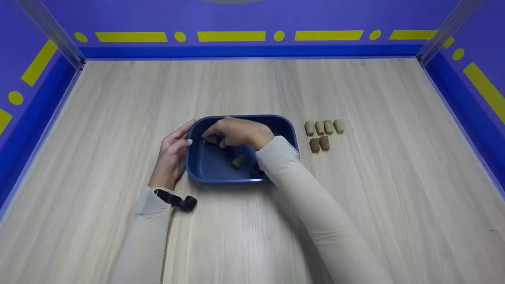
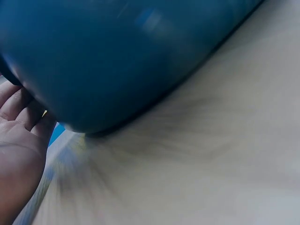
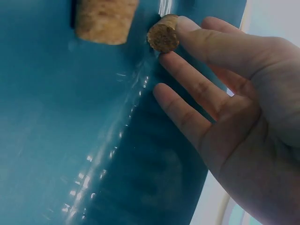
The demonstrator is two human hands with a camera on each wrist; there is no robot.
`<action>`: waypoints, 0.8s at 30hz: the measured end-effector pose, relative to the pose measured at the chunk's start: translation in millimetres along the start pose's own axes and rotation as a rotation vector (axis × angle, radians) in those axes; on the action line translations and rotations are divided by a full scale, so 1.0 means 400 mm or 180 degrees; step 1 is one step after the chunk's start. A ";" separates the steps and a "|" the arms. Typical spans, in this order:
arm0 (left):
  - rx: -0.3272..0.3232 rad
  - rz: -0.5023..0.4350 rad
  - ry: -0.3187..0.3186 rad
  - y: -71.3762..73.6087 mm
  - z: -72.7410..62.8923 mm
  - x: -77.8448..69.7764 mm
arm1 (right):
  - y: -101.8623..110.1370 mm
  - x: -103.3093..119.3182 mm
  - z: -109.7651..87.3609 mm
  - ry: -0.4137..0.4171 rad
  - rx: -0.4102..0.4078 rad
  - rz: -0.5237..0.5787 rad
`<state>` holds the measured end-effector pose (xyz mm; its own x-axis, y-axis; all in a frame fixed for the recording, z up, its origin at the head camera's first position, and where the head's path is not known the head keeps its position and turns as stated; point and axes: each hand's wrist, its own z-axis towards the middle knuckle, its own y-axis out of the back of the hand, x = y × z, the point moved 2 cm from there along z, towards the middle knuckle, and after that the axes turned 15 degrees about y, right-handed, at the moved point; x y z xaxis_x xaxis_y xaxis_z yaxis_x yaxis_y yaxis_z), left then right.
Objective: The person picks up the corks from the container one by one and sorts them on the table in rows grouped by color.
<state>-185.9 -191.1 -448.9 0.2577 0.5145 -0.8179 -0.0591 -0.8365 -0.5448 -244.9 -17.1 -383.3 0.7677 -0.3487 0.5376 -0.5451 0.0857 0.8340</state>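
Observation:
A dark blue plastic tub (image 1: 213, 169) stands on the table with tapered cork stoppers inside. My left hand (image 1: 171, 152) holds its left side, thumb at the rim and fingers along the outer wall; the left wrist view shows those fingers (image 2: 21, 105) against the wall. Reaching into the tub's far left corner, my right hand (image 1: 240, 132) pinches a cork stopper (image 3: 164, 35) between thumb and fingers. Another stopper (image 1: 237, 162) lies on the tub floor, and a darker one (image 1: 258, 168) is partly hidden by my right sleeve.
Right of the tub, several pale cork stoppers (image 1: 320, 127) stand in a row, with two darker brown stoppers (image 1: 319, 144) in front of them. Blue panels with yellow marks (image 1: 231, 36) border the wooden table (image 1: 252, 83) at the back and sides.

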 end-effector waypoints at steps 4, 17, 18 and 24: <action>-0.0004 -0.0018 -0.0012 -0.002 0.000 0.000 | -0.001 -0.002 -0.001 0.0039 -0.0030 0.0002; 0.0040 -0.0086 -0.0047 0.003 0.003 0.002 | -0.006 -0.002 -0.005 0.0119 0.0033 -0.0193; 0.0040 -0.0088 -0.0044 0.003 0.003 0.003 | -0.007 -0.002 -0.005 0.0108 0.0041 -0.0193; -0.0012 -0.0005 -0.0021 0.000 0.002 0.001 | -0.007 0.002 -0.012 -0.0004 0.0091 -0.0193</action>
<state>-186.6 -190.7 -449.4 0.2515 0.5171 -0.8181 -0.0551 -0.8363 -0.5455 -241.0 -13.1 -384.6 0.7992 -0.3537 0.4860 -0.5070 0.0377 0.8611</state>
